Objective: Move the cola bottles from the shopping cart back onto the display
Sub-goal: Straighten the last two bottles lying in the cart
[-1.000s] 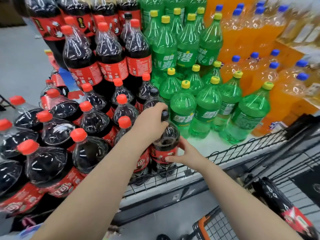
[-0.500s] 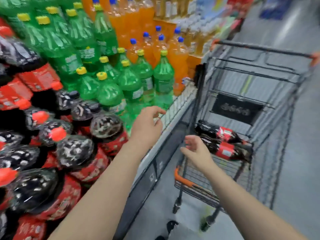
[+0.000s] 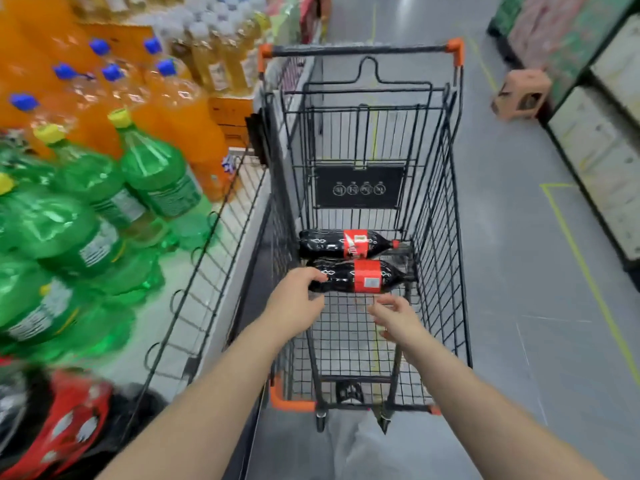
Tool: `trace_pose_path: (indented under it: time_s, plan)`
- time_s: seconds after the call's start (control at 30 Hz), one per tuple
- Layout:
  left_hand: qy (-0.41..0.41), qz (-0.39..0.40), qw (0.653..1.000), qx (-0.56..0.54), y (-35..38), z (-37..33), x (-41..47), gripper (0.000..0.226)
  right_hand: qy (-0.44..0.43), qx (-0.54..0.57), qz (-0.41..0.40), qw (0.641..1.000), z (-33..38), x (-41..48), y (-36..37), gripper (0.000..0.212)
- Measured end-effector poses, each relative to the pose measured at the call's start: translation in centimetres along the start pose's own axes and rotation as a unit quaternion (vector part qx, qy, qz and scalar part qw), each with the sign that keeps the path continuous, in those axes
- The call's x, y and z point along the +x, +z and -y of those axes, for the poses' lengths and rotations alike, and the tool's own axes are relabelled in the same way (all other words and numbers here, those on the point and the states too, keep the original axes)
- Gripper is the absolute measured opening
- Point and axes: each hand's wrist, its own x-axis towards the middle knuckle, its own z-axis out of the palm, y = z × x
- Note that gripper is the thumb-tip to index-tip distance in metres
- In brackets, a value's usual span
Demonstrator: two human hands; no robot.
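A person's open left hand (image 3: 298, 295) touches the nearer cola bottle (image 3: 360, 276) in the shopping cart (image 3: 440, 216), open right hand (image 3: 398, 315) at five o'clock; gripped one-handed, it might slip.

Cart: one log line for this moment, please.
cola bottles in cart: two, lying | left hand: touching near bottle | right hand: open, reaching

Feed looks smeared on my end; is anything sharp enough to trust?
Head view: the cola bottles in the shopping cart and both hands, left and right, read sharp; green bottles on the left are motion-blurred; wide-angle lens bows the cart's edges.
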Motion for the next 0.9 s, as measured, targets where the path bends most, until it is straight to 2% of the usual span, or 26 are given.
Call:
trace_pose_path:
  time_s: [0.17,0.3,0.5,0.63,0.8,0.9]
  plan:
    - [-0.048,0.08,0.995,0.025,3.4,1.8,9.0,0.047,0.104,0.088,-0.017,0.991,0.4,8.2,-1.9,0.033]
    - [-0.071,0.132,0.987,0.056,6.6,3.6,15.1,0.053,0.181,0.163,-0.029,0.969,0.3,13.4,-2.9,0.024]
    - [-0.087,0.218,0.966,0.111,12.4,8.0,21.4,0.051,0.258,0.241,-0.062,0.933,-1.1,19.3,-3.4,0.02]
    - [-0.046,0.24,0.95,0.196,15.3,8.9,25.5,0.056,0.289,0.288,-0.074,0.91,-2.1,22.1,-2.7,0.034]
    - [0.004,0.285,0.936,0.208,18.3,10.0,30.2,0.08,0.334,0.325,-0.091,0.88,-3.1,25.2,-1.5,0.047]
    - [0.003,0.305,0.926,0.221,18.3,10.6,31.7,0.084,0.347,0.307,-0.104,0.88,-3.6,26.9,-1.0,0.059]
